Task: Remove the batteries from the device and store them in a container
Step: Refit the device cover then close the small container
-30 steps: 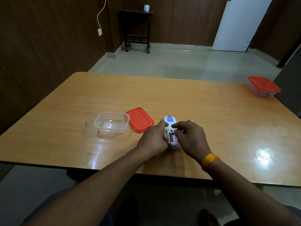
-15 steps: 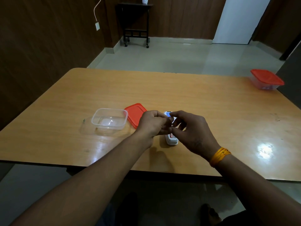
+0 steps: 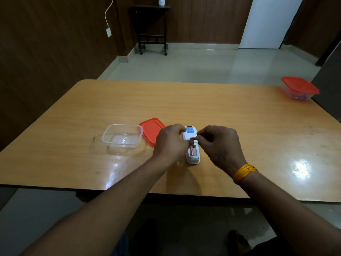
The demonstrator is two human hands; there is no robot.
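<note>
While both hands work over the device, the scene reads from left to right as follows.
Clear container (image 3: 122, 136): open, lidless, toward the near-left part of the counter (image 3: 239, 115), well in from the left edge.
Red lid (image 3: 150, 129): flat on the counter, just beside the container's right side, its right part hidden under the left hand.
Left hand (image 3: 170, 143): fingers curled against the left side of the device, steadying it; how firmly they grip cannot be told.
Device (image 3: 191, 145): white, lying face down near the middle of the near edge, long axis pointing away from the person, battery bay open.
Battery in bay (image 3: 191, 151): one orange cell seated in the left slot; the slot beside it looks dark.
Lifted battery (image 3: 193, 139): small orange cell raised above the bay, pinched at its right end.
Right hand (image 3: 219, 145): thumb and fingers (image 3: 200, 136) closed together on the lifted battery, the rest curled; a yellow band (image 3: 243, 172) circles the wrist.
Open room: bare counter stretches right of the right hand and toward the far edge.
Closed container (image 3: 299, 88): red-lidded, at the far right corner, well apart from the hands.
</note>
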